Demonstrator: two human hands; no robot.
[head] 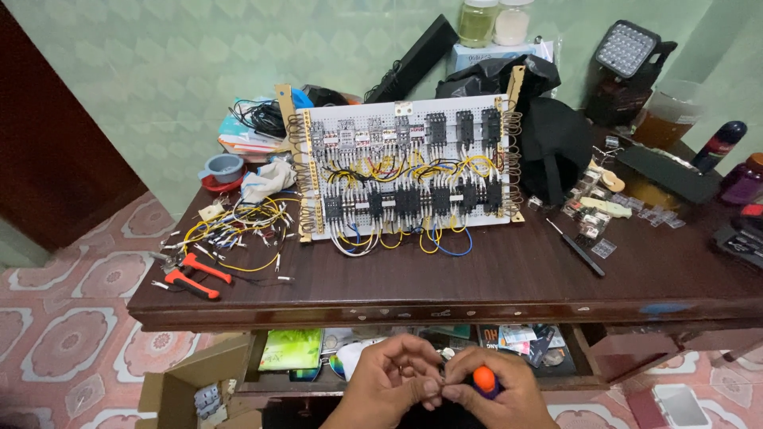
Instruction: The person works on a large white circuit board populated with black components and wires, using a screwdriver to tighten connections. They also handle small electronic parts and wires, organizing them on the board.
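Soft, even indoor light fills the view, with faint glare on the dark bench point(509, 274) top. Edges bow from wide-angle distortion, and fine detail looks slightly soft.

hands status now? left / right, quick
Left hand: fingers curled shut, pinching something small at the fingertips; what it is cannot be told.
Right hand: closed around an orange-capped tool handle.

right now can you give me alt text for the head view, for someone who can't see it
Two bare hands, left hand and right hand, meet low in the frame, the right around an orange-capped tool. Beyond them, a dark wooden desk holds an upright white wiring board, loose yellow wires and red-handled pliers.
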